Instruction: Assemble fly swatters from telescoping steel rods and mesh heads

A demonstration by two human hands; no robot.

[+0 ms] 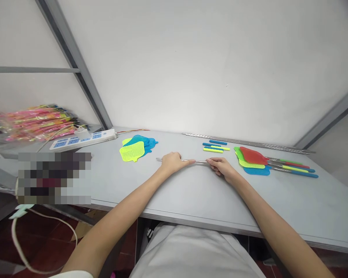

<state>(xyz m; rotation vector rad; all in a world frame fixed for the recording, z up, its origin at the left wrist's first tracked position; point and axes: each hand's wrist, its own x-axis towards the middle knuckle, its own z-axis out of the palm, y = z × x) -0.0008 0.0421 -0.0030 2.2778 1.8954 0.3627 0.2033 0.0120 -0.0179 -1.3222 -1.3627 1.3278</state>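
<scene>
Silver, slim and glossy, the rod [201, 161] is clasped by the left hand [171, 163], pinched by the right hand [222, 167].

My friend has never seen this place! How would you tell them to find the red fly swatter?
Start at the big grey table and look to the right, past the person's right hand. A small pile of fly swatters lies there, their handles pointing right. The red swatter lies on top, and its head is the only red one beside green, yellow and blue.

Open tabletop [197, 200] between forearms [130, 202] — rod [200, 161] bars far side; mesh heads [132, 151] left, swatters [253, 156] right.
</scene>
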